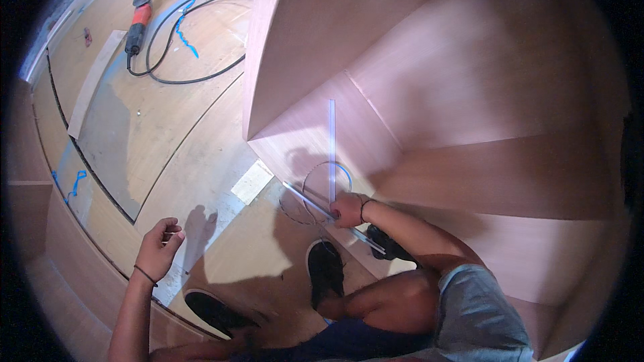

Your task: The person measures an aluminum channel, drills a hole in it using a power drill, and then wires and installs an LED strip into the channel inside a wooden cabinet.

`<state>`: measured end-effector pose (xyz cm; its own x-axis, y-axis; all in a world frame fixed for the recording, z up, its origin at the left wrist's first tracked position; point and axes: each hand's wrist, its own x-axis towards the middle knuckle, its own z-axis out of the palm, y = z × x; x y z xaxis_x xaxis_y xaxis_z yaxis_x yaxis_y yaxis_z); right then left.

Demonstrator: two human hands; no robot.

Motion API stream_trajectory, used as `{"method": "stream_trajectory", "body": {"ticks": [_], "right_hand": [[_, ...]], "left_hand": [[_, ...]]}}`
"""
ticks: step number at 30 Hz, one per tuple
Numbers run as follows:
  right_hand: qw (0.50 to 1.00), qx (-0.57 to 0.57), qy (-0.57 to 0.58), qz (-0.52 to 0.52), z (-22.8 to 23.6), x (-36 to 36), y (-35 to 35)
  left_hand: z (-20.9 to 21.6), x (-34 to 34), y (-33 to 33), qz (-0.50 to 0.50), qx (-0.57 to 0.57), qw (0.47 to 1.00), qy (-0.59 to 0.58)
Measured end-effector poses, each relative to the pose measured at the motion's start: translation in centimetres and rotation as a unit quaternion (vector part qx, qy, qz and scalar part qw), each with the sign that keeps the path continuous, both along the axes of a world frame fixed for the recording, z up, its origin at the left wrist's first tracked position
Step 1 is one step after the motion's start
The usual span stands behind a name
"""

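My right hand (347, 210), with a dark band at the wrist, is closed at the lower end of a long, thin pale strip (332, 141). A second slim, shiny strip (305, 196) passes diagonally by the same fingers; whether both are gripped cannot be told. Beside them is a thin loop (349, 173), partly blue, like wire or cord. My left hand (161, 247) hangs above the floor at left, fingers loosely bent and apart, nothing visible in it.
A tall wooden cabinet (302, 33) stands at right. On the board-covered floor lie a red and black angle grinder (139, 21) with a looped black cable (181, 82), a long flat board (97, 87), a small pale block (252, 182) and blue scraps (77, 184). Dark shoes (325, 268) are below.
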<state>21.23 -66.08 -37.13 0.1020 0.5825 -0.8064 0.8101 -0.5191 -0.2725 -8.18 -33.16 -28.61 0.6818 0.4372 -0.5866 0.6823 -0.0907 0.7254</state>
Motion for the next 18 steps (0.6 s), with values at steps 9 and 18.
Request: {"method": "stream_trajectory", "body": {"ticks": [9, 18], "right_hand": [[0.999, -0.025, 0.045, 0.002, 0.9, -2.0, 1.0], [0.992, 0.109, 0.05, -0.026, -1.0, 0.8, 4.3]], "left_hand": [[1.5, 0.1, -0.2, -0.014, 0.019, 0.999, 0.028], [6.5, 12.5, -0.8, -0.097, 0.221, 0.952, -0.19]]}}
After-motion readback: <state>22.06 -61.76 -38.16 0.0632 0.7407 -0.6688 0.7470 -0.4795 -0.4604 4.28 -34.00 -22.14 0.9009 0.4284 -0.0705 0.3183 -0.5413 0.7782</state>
